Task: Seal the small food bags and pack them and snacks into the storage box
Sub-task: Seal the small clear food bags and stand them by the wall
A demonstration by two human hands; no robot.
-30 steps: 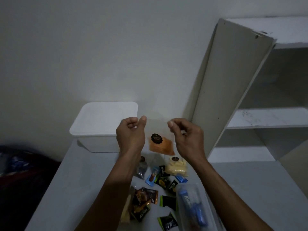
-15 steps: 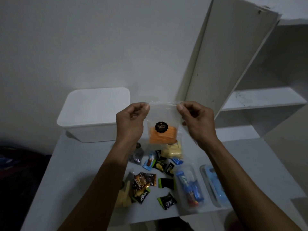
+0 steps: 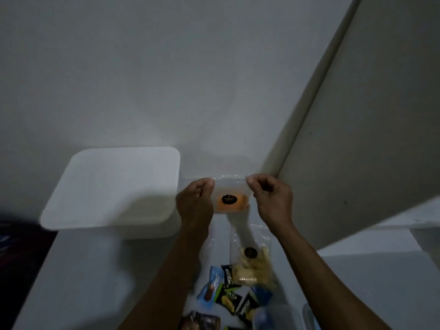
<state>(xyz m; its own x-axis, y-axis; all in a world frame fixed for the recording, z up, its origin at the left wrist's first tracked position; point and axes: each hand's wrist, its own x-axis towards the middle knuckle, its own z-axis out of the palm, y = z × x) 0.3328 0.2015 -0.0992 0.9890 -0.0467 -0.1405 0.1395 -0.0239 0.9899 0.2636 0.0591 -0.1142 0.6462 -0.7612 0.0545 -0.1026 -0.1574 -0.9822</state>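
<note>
Both forearms are stretched forward over the desk. A clear food bag of orange pieces is held up, pinched at its top corners — left hand and right hand — just beside the lidded white storage box.

A clear, glossy plastic bag is catching the light at its top edge, a matt white plastic box is sitting at nine o'clock of it, and shiny foil-like snack wrappers are glinting at six o'clock on the smooth, matt table.
</note>
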